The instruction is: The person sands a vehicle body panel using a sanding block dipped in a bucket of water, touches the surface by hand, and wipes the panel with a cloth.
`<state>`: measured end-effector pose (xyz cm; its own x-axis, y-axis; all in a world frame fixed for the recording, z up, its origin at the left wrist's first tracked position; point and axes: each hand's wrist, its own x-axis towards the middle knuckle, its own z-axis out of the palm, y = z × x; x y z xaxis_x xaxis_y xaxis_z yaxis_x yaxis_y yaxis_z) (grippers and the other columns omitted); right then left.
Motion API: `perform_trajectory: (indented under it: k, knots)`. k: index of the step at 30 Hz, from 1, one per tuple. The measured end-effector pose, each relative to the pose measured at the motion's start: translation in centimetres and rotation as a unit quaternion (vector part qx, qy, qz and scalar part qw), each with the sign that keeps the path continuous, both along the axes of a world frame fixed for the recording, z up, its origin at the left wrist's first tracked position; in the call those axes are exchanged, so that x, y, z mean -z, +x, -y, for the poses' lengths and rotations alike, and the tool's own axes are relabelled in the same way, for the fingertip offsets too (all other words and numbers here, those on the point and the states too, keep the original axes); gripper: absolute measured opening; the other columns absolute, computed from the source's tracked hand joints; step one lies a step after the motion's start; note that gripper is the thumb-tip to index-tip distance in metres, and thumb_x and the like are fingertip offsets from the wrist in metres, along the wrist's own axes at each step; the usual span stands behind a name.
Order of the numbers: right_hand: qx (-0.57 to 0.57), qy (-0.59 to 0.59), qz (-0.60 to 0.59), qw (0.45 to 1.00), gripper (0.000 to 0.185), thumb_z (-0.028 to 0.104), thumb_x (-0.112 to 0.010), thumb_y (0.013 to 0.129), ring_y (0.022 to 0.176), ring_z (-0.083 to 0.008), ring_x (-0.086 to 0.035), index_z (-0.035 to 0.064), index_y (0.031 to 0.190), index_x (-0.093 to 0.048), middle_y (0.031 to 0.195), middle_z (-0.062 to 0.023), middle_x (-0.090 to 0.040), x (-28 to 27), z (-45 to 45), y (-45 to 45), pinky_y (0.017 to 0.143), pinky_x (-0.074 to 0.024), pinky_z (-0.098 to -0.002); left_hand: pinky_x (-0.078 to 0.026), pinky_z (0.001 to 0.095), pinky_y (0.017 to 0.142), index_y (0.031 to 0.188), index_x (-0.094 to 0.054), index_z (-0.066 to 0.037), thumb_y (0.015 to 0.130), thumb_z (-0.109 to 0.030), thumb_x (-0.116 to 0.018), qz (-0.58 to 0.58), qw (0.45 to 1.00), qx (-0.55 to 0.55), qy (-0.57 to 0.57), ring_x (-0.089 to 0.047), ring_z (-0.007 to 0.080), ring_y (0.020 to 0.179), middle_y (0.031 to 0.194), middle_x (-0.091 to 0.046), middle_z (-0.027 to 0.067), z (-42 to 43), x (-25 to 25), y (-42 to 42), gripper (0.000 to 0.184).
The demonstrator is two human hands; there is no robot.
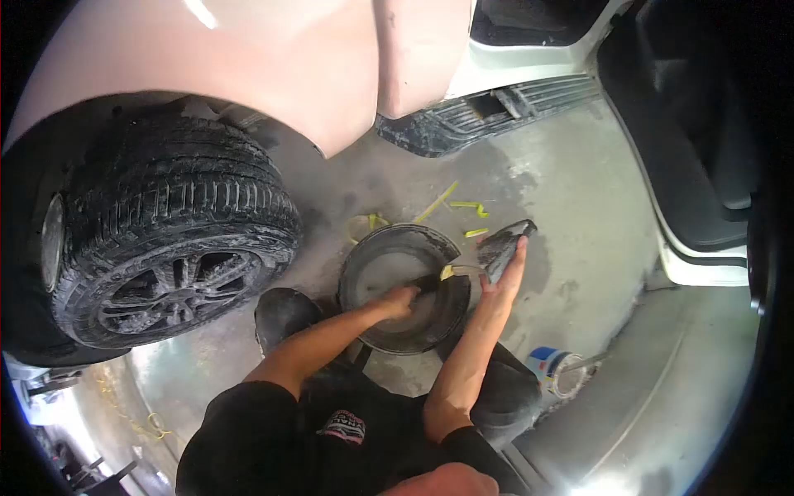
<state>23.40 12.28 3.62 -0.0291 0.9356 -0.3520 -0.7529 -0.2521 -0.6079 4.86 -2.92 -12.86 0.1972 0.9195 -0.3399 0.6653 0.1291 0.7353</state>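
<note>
Your left grip [401,303] is clenched over the round black basin [351,312], its fingers curled around what looks like the dark handle of a tool [427,283]; the handle sticks out past the fingers on their right, and its exact form is too small to tell. Just past that handle sits a yellow tip [447,272], with a pale strip running from it toward your other hand. Your right grip [506,269] is grasping a dusty grey piece [504,248], which lies along the palm and fingers, tilted, its narrow end reaching up by your fingertips; you have it beside the basin's right rim, clear of the liquid. Greyish liquid [387,273] shows inside the basin, which stands between your knees. Beyond its far rim, yellow-green strips [469,205] lie scattered on the concrete floor [579,207]. To your left is a muddy car wheel [174,248] beneath a pinkish body panel [248,58]; ahead runs a ribbed side step [496,112], and to your right stand a blue-labelled can [546,361] and an open car door [670,157].
</note>
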Motion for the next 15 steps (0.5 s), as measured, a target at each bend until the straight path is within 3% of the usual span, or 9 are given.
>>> perform_trajectory:
  k: [2, 4, 7, 11, 15]
  knots:
    - [0.013, 0.014, -0.048, 0.999, 0.053, 0.052, -0.065, 0.104, 0.091, -0.0357, -0.071, 0.0055, 0.130, -0.059, 0.107, -0.0144, -0.070, 2.7, -1.8, 0.0, 0.083, -0.0602, -0.0518, -0.054, 0.0546, 0.098, 0.142, -0.061, -0.003, 0.094, -0.030, -0.072, -0.009, 0.999, 0.036, -0.036, -0.070, 0.0452, 0.115, 0.126, -0.072, 0.0268, 0.3, 2.1, -0.6, 0.056]
    - [0.028, 0.010, -0.065, 0.997, 0.053, 0.052, -0.064, 0.104, 0.091, -0.0355, -0.071, 0.0057, 0.131, -0.059, 0.107, -0.0145, -0.071, 3.3, -3.3, -0.7, 0.083, -0.0603, -0.0519, -0.055, 0.0557, 0.095, 0.135, -0.065, -0.002, 0.094, -0.031, -0.072, -0.016, 0.997, 0.061, -0.037, -0.071, 0.0455, 0.112, 0.124, -0.072, 0.0276, 0.4, 7.6, 0.1, 0.051]
    - [0.013, 0.015, -0.060, 0.998, 0.058, 0.056, -0.062, 0.104, 0.092, -0.0368, -0.072, 0.0047, 0.130, -0.060, 0.107, -0.0170, -0.072, 3.7, -6.3, -0.8, 0.085, -0.0604, -0.0532, -0.055, 0.0559, 0.095, 0.121, -0.072, 0.001, 0.097, -0.034, -0.068, -0.130, 0.966, 0.132, -0.180, -0.072, 0.0453, 0.109, 0.119, -0.073, 0.0282, -1.7, 9.3, 2.1, 0.042]
    - [0.005, -0.025, -0.053, 0.998, 0.063, 0.060, -0.058, 0.104, 0.096, -0.0395, -0.074, 0.0030, 0.131, -0.060, 0.106, -0.0217, -0.074, 2.8, -8.6, -2.9, 0.086, -0.0610, -0.0567, -0.056, 0.0560, 0.091, 0.111, -0.076, 0.001, 0.101, -0.035, -0.063, -0.037, 0.991, 0.048, -0.116, -0.073, 0.0453, 0.103, 0.108, -0.074, 0.0285, -0.6, 19.0, 3.4, 0.040]
    - [-0.018, -0.047, -0.112, 0.992, 0.063, 0.060, -0.060, 0.103, 0.096, -0.0392, -0.074, 0.0039, 0.132, -0.060, 0.107, -0.0226, -0.074, 5.4, -9.6, -4.6, 0.085, -0.0610, -0.0556, -0.056, 0.0556, 0.088, 0.109, -0.076, 0.000, 0.101, -0.036, -0.063, -0.054, 0.980, 0.026, -0.188, -0.072, 0.0453, 0.099, 0.106, -0.074, 0.0276, 0.1, 18.4, 3.5, 0.039]
